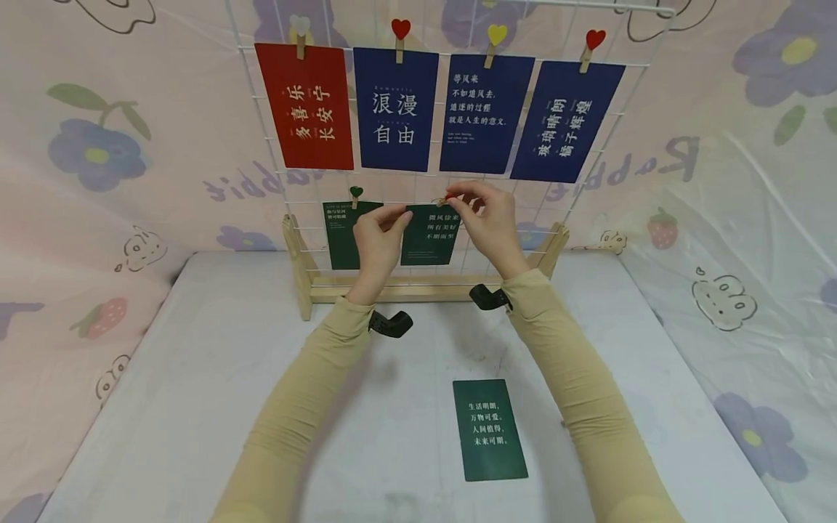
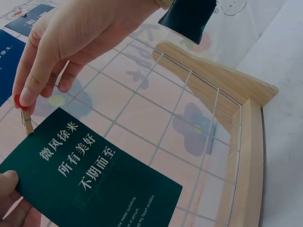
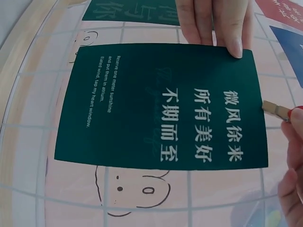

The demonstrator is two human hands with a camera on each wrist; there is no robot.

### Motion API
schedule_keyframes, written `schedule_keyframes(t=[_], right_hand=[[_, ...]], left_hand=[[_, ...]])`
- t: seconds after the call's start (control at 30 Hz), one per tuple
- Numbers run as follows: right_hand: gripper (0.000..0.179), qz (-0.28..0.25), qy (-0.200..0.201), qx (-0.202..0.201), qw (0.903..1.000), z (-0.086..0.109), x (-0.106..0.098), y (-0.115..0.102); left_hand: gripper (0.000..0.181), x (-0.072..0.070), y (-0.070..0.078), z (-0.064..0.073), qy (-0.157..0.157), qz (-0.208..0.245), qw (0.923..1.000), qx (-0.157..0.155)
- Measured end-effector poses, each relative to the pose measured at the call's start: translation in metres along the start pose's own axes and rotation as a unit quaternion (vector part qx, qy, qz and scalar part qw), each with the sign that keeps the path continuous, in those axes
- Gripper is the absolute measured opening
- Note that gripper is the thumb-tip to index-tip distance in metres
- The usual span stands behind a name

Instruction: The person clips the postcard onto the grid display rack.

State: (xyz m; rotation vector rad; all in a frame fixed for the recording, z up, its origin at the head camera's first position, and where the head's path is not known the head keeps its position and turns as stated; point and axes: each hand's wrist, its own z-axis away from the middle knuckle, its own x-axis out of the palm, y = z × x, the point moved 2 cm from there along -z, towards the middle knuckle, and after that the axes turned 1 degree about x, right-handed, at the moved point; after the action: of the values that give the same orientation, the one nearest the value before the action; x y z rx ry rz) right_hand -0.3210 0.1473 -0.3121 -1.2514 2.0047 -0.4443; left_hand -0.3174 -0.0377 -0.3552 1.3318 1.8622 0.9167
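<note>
A green card point(image 1: 428, 243) with white writing is held against the white wire grid point(image 2: 156, 151), in its lower row. My left hand point(image 1: 381, 236) pinches the card's upper left edge, thumb in front, as the right wrist view shows. Between thumb and fingers, my right hand point(image 1: 485, 221) pinches a small wooden clothespin point(image 3: 275, 109) with a red heart. The clothespin's tip meets the card's top edge; whether it grips the wire there I cannot tell. Behind my left hand hangs another green card point(image 1: 340, 243), under a clothespin with a green heart point(image 1: 356, 192).
Along the upper row hang a red card point(image 1: 307, 109) and three blue cards point(image 1: 396, 112), each on a heart clothespin. The grid stands on a wooden base point(image 1: 418, 293). Another green card point(image 1: 490, 430) lies on the white table point(image 1: 196, 407) between my forearms.
</note>
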Motion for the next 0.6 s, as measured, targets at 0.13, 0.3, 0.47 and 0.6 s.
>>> schedule_keyframes(t=[0.13,0.3,0.47,0.6], right_hand=[[0.014,0.011,0.002,0.000,0.9999,-0.0007,-0.0002,-0.0004],[0.013,0.027,0.005,-0.005,0.9996,-0.0019,0.0003,-0.0015],[0.012,0.037,0.005,-0.005,0.9993,-0.0024,0.0013,-0.0048],[0.011,0.040,0.000,-0.002,0.9992,-0.0029,0.0028,-0.0084]], left_hand=[[0.019,0.0006,0.0013,-0.0007,0.007,-0.002,1.0000,0.002],[0.019,0.0012,0.0010,-0.0013,0.013,-0.003,0.9999,0.000],[0.018,0.0021,0.0002,-0.0017,0.015,-0.002,0.9998,-0.009],[0.018,0.0022,-0.0001,-0.0020,0.020,-0.003,0.9998,-0.006]])
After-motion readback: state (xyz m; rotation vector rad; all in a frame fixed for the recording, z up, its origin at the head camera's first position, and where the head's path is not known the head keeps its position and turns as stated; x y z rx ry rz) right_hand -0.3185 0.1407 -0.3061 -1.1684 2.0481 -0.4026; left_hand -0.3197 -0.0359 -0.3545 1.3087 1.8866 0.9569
